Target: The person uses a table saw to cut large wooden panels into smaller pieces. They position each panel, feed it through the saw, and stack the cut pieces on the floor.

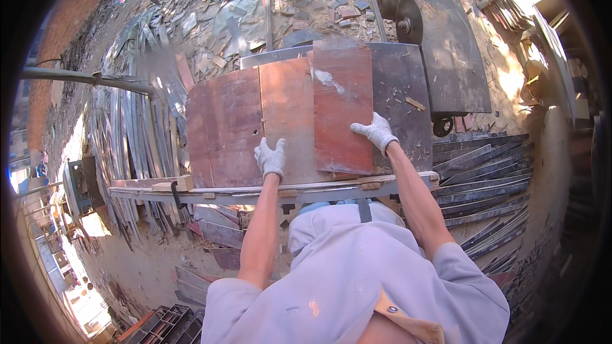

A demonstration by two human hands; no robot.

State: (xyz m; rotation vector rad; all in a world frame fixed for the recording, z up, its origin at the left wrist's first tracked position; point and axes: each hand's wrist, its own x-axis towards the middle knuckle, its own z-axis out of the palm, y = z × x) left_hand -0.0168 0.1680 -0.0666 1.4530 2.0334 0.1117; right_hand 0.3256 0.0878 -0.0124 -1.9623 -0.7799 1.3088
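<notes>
Now three reddish boards are laid side by side on a dark surface [401, 134], with a long rail [306, 192] set along its near edge. By the left hand [271, 158], gloved in pale cloth, the near part of the middle board [287, 108] is covered beside its seam with the left board [220, 127]; the fingers are parted and nothing is seen gripped. The right hand [377, 132], likewise gloved, is placed at the right edge of the right board [344, 134], its thumb stretched across the board's face; whether the edge is gripped cannot be told. The middle board appears to be slightly overlapped by the right one, whose face is marked by a whitish patch [328, 81]. At the rail's left end, a wooden block [183, 183] is seen beside a black clamp [178, 195]. Beyond the surface, a round blade [408, 20] is mounted beside a dark panel [449, 51]. Long strips [137, 134] are heaped to the left, and darker slats [484, 178] are piled to the right.
</notes>
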